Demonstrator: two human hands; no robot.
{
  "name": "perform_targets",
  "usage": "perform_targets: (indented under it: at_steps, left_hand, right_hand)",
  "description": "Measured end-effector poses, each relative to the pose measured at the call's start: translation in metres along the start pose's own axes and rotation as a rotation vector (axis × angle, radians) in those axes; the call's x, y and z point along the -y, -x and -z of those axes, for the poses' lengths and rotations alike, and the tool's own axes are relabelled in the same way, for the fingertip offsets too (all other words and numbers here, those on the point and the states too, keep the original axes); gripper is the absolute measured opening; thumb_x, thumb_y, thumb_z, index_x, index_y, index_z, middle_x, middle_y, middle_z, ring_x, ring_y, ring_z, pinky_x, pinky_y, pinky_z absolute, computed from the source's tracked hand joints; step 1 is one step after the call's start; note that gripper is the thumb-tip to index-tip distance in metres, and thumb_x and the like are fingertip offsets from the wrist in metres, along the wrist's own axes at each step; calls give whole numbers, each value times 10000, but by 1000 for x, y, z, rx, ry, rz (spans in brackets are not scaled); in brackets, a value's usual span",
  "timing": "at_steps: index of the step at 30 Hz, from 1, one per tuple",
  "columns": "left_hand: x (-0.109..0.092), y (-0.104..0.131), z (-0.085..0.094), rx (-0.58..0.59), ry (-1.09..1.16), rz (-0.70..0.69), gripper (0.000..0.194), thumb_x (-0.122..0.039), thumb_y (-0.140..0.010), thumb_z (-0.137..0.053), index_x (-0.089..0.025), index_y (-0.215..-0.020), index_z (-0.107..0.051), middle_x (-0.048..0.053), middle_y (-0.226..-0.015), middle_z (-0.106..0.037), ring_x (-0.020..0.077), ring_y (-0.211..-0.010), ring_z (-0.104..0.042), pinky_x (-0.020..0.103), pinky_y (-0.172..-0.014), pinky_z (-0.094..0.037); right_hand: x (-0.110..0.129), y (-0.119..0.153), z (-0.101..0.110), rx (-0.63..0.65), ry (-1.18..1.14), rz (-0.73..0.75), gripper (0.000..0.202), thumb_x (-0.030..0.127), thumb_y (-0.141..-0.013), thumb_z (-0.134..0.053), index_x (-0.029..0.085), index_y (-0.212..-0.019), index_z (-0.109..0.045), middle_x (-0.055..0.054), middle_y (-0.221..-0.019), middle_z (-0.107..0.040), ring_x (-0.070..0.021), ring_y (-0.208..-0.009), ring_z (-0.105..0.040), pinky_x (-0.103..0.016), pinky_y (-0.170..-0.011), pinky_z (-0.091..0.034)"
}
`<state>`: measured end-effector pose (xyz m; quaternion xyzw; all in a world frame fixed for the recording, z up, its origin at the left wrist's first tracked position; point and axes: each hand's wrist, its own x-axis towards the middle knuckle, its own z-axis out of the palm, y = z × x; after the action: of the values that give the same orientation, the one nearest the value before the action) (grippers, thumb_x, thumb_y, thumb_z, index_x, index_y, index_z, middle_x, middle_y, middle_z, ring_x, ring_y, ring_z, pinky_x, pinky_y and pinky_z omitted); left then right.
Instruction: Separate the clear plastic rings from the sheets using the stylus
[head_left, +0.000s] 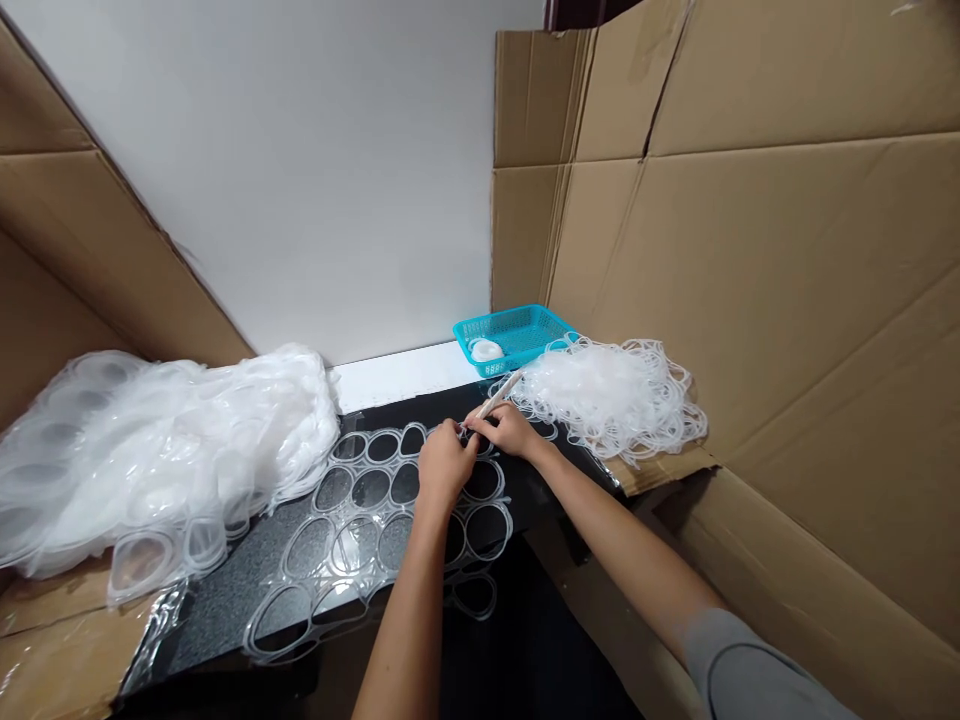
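A translucent sheet of joined rings (355,545) lies on the black work surface, its near edge hanging over the front. My left hand (447,466) is closed at the sheet's far right part, fingers pinching its edge. My right hand (510,430) grips a slim white pen-like tool (498,394), which slants up and to the right. The tool's lower end meets the sheet beside my left fingertips; the exact contact is hidden by the fingers.
At left is a large heap of translucent ring sheets (187,430). A tangled pile of thin white rings (611,390) sits at right. Behind stands a turquoise basket (517,318) with a small white ring-shaped stack (486,350) in it. Cardboard panels (787,280) enclose the sides.
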<state>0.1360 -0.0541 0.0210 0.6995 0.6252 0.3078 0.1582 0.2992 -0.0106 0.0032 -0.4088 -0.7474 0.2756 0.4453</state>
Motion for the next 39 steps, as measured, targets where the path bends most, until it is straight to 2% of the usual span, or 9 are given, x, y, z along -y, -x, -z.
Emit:
perform_targets:
  at_steps: [3, 7, 13, 16, 18, 21, 25, 35, 39]
  left_hand:
    - [1, -5, -8, -53, 56, -36, 272, -264, -896, -663, -186, -1157, -649, 130, -1162, -668, 259, -978, -677, 364, -817, -509]
    - [7, -2, -10, -51, 156, -129, 71, -232, -909, -628, -214, -931, -693, 73, -1016, -669, 227, -920, -660, 358, -848, -522]
    - [11, -3, -5, -105, 268, -94, 150, -293, -912, -585, -221, -791, -636, 55, -908, -657, 214, -835, -608, 372, -846, -507]
    - [9, -3, -4, -55, 337, -71, 186, -356, -910, -574, -224, -803, -649, 32, -843, -670, 198, -774, -601, 337, -787, -488]
    - [8, -4, -3, -8, 390, -45, 246, -421, -912, -551, -222, -814, -658, 16, -779, -663, 188, -721, -590, 315, -729, -465]
    - [7, -10, -3, 70, 465, 1, 311, -478, -892, -525, -218, -753, -625, -1, -689, -627, 170, -639, -552, 291, -651, -424]
    - [6, -24, -5, 145, 516, 64, 332, -475, -824, -576, -219, -615, -536, -19, -590, -535, 149, -572, -469, 282, -582, -344]
    - [9, -35, 2, 39, 785, 122, 514, -717, -821, -524, -220, -697, -563, -17, -653, -502, 135, -606, -439, 280, -594, -363]
    - [10, -34, 13, 110, 846, 156, 571, -774, -764, -587, -232, -637, -463, -33, -616, -452, 99, -526, -366, 265, -526, -311]
  right_hand:
    - [1, 2, 3, -15, 33, 49, 226, 290, -950, -634, 238, -828, -817, -44, -923, -833, -241, -956, -781, -428, -1072, -521]
    - [2, 1, 6, -62, -13, 75, 261, 321, -968, -625, 225, -803, -803, -62, -918, -822, -239, -956, -771, -427, -1053, -531]
    - [7, 5, 9, -342, -12, 23, 354, 405, -1022, -530, 209, -892, -794, -101, -969, -777, -249, -966, -727, -370, -915, -577]
    - [9, 18, 6, -307, 65, -36, 369, 394, -1064, -458, 221, -1134, -776, -72, -903, -774, -224, -831, -722, -359, -871, -576]
    - [10, 26, 3, -269, 136, -38, 345, 367, -1061, -468, 229, -1202, -751, -75, -943, -775, -230, -874, -723, -364, -891, -566]
    - [12, 31, -2, -208, 214, -56, 255, 361, -1011, -580, 238, -1142, -762, -89, -1042, -774, -248, -956, -714, -360, -888, -552]
    - [13, 29, -5, -111, 220, -116, 216, 347, -1006, -602, 251, -1010, -795, -75, -986, -784, -237, -876, -710, -337, -812, -533]
    - [0, 26, -2, -314, 172, -190, 197, 234, -915, -593, 211, -894, -788, -98, -933, -797, -265, -877, -732, -366, -821, -548]
    - [3, 17, -3, -314, 254, -206, 184, 206, -910, -584, 215, -865, -763, -80, -870, -786, -243, -812, -716, -329, -769, -529]
